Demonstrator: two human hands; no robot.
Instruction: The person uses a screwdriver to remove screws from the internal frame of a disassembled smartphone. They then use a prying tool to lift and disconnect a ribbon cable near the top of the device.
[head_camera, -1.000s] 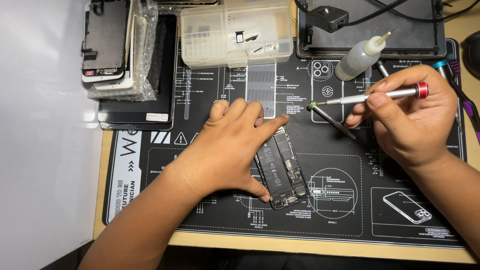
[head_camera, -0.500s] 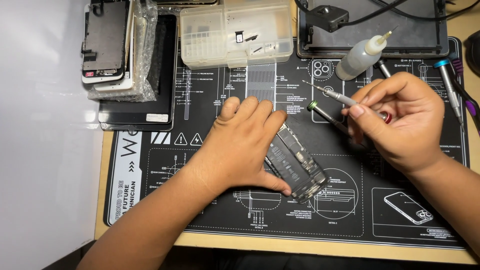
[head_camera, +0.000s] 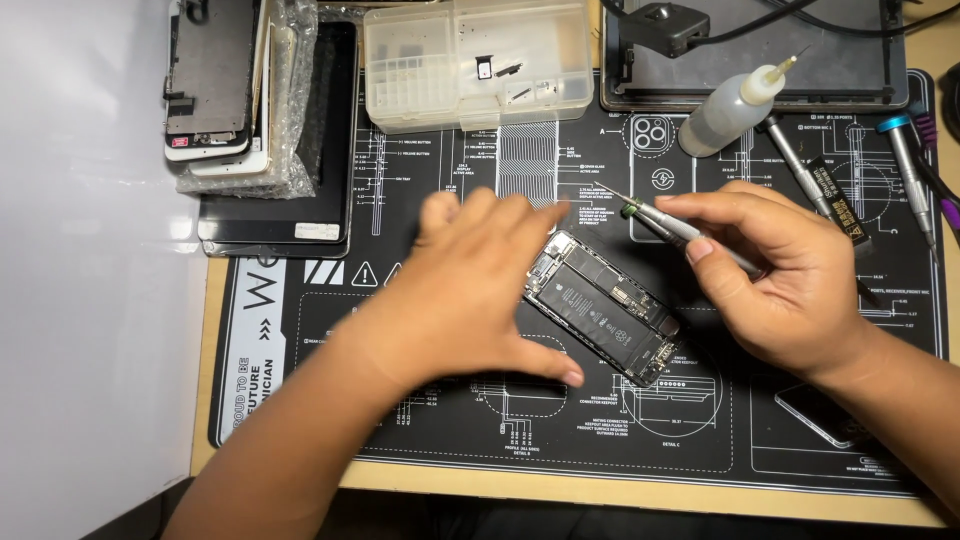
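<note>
Inside clear parts box (head_camera: 478, 62), few small dark phone parts (head_camera: 497, 68).

— Where is the person's bare left hand (head_camera: 478, 290)?

— Palm down, slightly blurred, its forearm coming up from the lower left. The fingers point up and to the right, close together, and the thumb stretches out to the right along the lower edge.

— And the bare right hand (head_camera: 790, 280)?

— It enters from the lower right, wrist bent inward. Thumb and forefinger pinch together near the top, the other fingers curl under, knuckles facing up.
</note>
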